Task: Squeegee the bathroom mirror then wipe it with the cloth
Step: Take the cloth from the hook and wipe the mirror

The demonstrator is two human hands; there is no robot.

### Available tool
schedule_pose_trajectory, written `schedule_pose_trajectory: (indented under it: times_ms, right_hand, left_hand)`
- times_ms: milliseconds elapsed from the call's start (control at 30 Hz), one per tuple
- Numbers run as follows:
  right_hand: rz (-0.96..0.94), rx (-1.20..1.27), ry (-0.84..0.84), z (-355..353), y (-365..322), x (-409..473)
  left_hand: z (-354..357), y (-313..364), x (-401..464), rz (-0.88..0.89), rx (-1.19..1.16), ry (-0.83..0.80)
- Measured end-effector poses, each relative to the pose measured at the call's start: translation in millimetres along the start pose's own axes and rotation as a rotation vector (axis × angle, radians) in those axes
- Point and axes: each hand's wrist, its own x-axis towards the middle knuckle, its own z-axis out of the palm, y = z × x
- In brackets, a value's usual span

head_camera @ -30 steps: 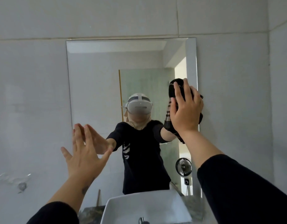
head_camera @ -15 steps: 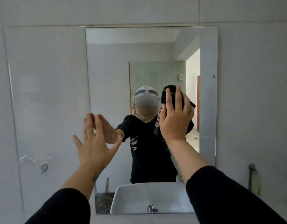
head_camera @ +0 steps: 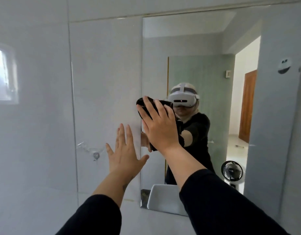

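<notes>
Pressing dark cloth [head_camera: 147,106] flat on mirror [head_camera: 205,82], right hand [head_camera: 159,126]; left hand [head_camera: 124,153] spread, empty.

Right hand [head_camera: 160,128] flat on a dark cloth [head_camera: 147,106], pressing it against the mirror [head_camera: 197,39] near its left edge. Left hand [head_camera: 125,152] spread open, fingers up, over the white tiled wall [head_camera: 104,73] just beside the mirror. Sink [head_camera: 163,197] and fan [head_camera: 231,170] reflected low in the glass.

One mirror [head_camera: 205,48], one dark cloth [head_camera: 147,106], two bare hands, left [head_camera: 125,155] and right [head_camera: 160,128].
</notes>
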Motion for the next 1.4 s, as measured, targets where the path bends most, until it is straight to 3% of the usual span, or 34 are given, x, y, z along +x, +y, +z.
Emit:
schedule_pose_trajectory:
  times_ms: [133, 433, 600, 833, 1100, 1200, 1400]
  right_hand:
    - [-0.163, 0.000, -0.042, 4, -1, -39]
    - [-0.097, -0.103, -0.074, -27, 65, -86]
    - [0.073, -0.119, -0.047, -46, 116, -112]
    - [0.461, -0.144, 0.110, -61, 171, -174]
    - [0.711, -0.191, 0.156, -47, 145, -234]
    - [0.666, -0.147, 0.135, -38, 119, -228]
    - [0.369, -0.054, 0.052, -23, 55, -178]
  left_hand:
    - [12, 1, -10, 0.024, -0.051, -0.044]
    - [28, 39, -23, 0.065, -0.094, -0.072]
    - [31, 48, -20, 0.013, -0.065, -0.087]
    - [46, 60, -21, -0.029, -0.112, 0.008]
    - [51, 57, -22, 0.000, -0.151, 0.087]
    - [50, 52, -21, 0.014, -0.168, 0.097]
    - [41, 41, -19, 0.043, -0.263, 0.061]
